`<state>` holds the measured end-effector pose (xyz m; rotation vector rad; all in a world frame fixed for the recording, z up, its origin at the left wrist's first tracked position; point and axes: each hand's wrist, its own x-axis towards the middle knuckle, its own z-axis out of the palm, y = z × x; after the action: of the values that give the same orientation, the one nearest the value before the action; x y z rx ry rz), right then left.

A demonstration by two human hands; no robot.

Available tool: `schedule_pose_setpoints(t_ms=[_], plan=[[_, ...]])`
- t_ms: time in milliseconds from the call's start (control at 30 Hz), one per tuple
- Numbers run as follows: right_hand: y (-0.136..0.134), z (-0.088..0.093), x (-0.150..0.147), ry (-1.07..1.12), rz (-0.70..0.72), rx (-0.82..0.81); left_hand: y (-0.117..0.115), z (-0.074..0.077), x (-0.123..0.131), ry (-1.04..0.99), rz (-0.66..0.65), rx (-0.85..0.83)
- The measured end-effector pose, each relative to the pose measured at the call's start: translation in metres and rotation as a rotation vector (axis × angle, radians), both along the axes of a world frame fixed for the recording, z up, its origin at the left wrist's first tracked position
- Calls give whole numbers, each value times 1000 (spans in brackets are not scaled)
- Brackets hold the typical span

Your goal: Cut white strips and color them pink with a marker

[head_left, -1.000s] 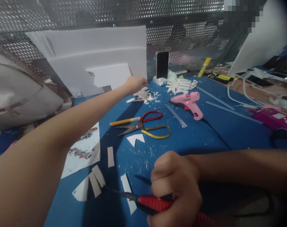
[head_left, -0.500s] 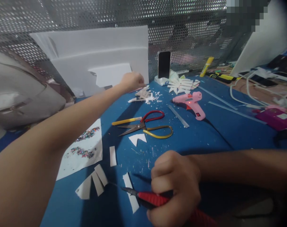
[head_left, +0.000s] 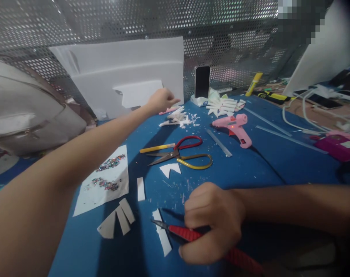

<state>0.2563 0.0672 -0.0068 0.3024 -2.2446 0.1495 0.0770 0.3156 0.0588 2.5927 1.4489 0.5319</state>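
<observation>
Currently grips a red-handled tool [head_left: 189, 234] in the right hand [head_left: 212, 223], fingers curled tight round the handle, at the near centre of the blue bench [head_left: 250, 169]. Holds the dark tip of it over the far end of a white strip [head_left: 164, 242], just left of that hand; contact not determinable. Extends the left hand [head_left: 160, 100] to the far side, just above a heap of white scraps [head_left: 179, 118] and in front of the leaning white boards [head_left: 128, 69]. Shows fingers drawn loosely together and pointing right; cannot tell whether anything is pinched. Records, between the two hands, scissors [head_left: 180, 154] lying flat, just beyond a small white cut-out [head_left: 169, 169]. Notes a pink glue gun [head_left: 234, 127] right of the scissors, well apart from both hands.
</observation>
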Motion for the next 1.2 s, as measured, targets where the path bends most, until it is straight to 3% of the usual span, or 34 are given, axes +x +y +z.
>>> schedule_pose_setpoints(t_ms=[133, 233, 333, 467, 600, 700, 867, 1200], plan=[[1, 3, 0, -18, -28, 8, -16, 3, -17, -13, -123, -54], [1, 4, -1, 27, -117, -55, -43, 7, -45, 17, -183, -63], [1, 4, -3, 85, -207, -197, -86, 5, -80, 35, -164, -28], [4, 3, -5, 168, -264, -444, -164, -4, -111, 61, -172, -78], [7, 4, -5, 164, -425, -563, -241, -10, -102, 23, -283, -149], [6, 8, -5, 131, -472, -571, -277, -16, -82, 28, -433, -276], [5, 11, -6, 136, -446, -526, -294, -31, -64, 38, -501, -327], [-3, 18, 0, 125, -297, -632, -300, -47, -72, -2, -405, -110]])
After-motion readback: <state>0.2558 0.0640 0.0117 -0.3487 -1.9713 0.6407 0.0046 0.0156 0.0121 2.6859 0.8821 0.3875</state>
